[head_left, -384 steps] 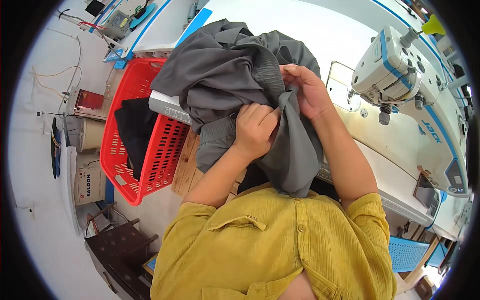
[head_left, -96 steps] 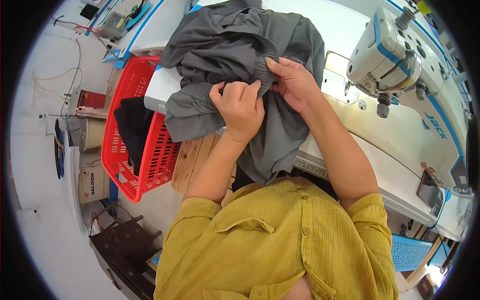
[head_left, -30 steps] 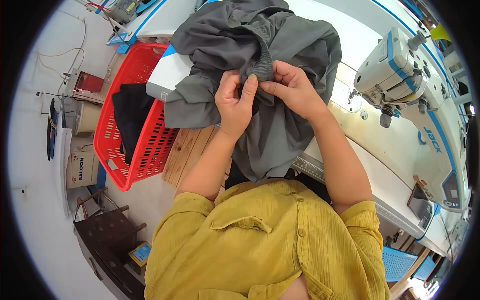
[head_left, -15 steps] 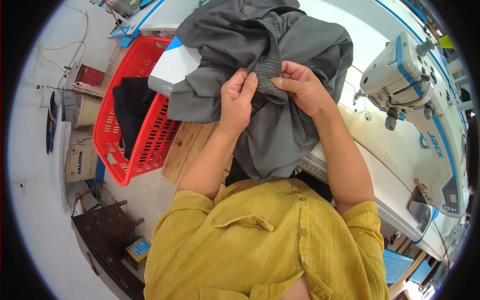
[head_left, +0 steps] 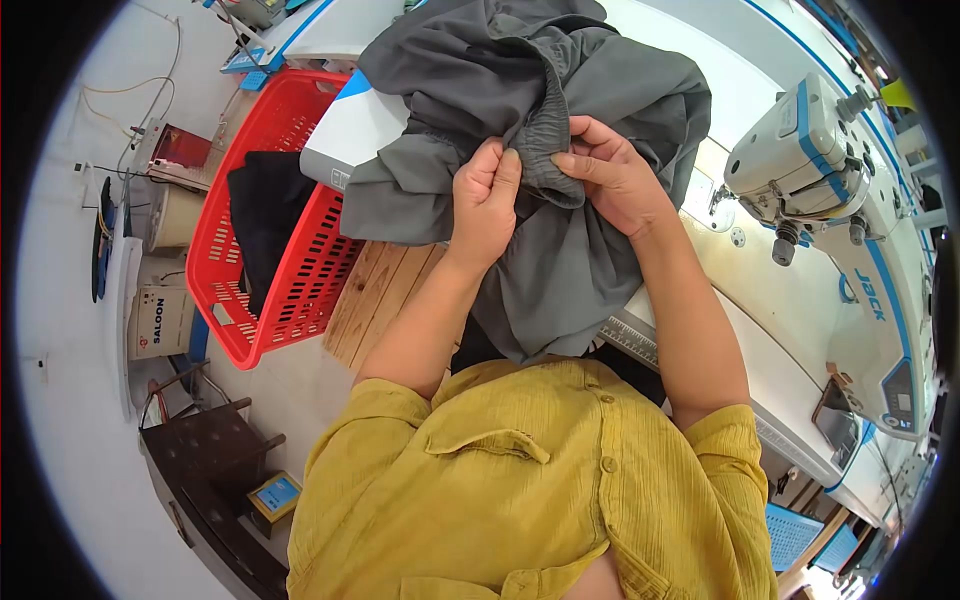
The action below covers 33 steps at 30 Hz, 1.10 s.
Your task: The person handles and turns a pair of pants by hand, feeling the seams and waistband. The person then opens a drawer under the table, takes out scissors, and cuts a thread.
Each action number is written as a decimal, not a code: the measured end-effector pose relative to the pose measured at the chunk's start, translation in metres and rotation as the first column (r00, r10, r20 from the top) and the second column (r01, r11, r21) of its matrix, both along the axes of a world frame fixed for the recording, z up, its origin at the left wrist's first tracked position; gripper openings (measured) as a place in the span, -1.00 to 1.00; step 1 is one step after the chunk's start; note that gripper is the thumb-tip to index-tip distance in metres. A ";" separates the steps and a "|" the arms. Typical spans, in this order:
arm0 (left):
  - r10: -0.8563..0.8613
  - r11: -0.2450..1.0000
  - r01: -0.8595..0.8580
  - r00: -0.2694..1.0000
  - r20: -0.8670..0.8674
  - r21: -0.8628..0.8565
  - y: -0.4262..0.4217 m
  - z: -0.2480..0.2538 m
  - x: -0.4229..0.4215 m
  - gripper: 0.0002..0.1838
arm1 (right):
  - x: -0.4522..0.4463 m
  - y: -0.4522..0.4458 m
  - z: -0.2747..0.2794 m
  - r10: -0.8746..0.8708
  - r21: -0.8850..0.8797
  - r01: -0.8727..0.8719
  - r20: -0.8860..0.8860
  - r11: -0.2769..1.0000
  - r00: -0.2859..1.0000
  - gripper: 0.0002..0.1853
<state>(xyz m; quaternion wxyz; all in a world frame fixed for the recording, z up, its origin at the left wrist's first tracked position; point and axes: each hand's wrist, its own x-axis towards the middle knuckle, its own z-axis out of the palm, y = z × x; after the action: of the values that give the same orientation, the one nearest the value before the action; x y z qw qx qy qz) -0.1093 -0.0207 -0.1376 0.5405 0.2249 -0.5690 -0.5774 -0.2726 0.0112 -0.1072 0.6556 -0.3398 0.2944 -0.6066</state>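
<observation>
- Across the left part of the worktop (head_left: 735,85), the grey garment (head_left: 430,60) lies bunched; it covers a stretch of the near edge and hangs over it toward the shirt (head_left: 480,480).
- The step in hand appears to be two-handed work on the garment's gathered band (head_left: 543,135), with a short length of it between the two grips.
- The left hand (head_left: 485,205) has its grip clamped on the band's left side, thumb on top, fingers curled in below.
- The right hand (head_left: 622,185) pinches the band's right side, thumb on the face; its fingertips are partly hidden behind the cloth.
- As a judgement, the next move calls for a firm thumb on each side, so that the gathers do not slip or twist.
- Past the garment, toward the worktop's right end, stands the machine (head_left: 800,150), apart from both hands.
- Just beside the worktop's near-left corner, the red basket (head_left: 262,340) sits lower down, with black cloth (head_left: 272,215) inside.
</observation>
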 end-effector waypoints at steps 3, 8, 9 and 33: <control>0.045 0.998 -0.042 0.997 0.070 -0.039 0.000 0.001 0.002 -0.88 | 0.000 0.000 0.001 -0.038 0.017 0.039 -0.019 0.999 0.999 -0.76; 0.480 0.820 -0.440 0.877 0.021 -0.365 0.003 0.037 -0.006 -0.90 | 0.009 0.000 -0.001 -0.263 -0.085 0.250 -0.227 0.964 0.937 -0.72; 0.479 0.819 -0.439 0.877 0.019 -0.369 0.002 0.043 -0.005 -0.90 | 0.011 0.000 -0.003 -0.265 -0.089 0.251 -0.226 0.964 0.937 -0.72; -0.105 0.930 0.150 0.983 -0.149 0.337 -0.022 0.040 0.008 -0.90 | 0.033 0.006 0.000 -0.435 -0.133 0.435 -0.528 0.890 0.729 -0.84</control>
<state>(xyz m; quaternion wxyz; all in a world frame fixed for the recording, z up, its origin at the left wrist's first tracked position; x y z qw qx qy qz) -0.1018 -0.0424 -0.0980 0.4894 0.2414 -0.4359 -0.7156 -0.2391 0.0177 -0.1071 0.3839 -0.4194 0.5396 -0.6209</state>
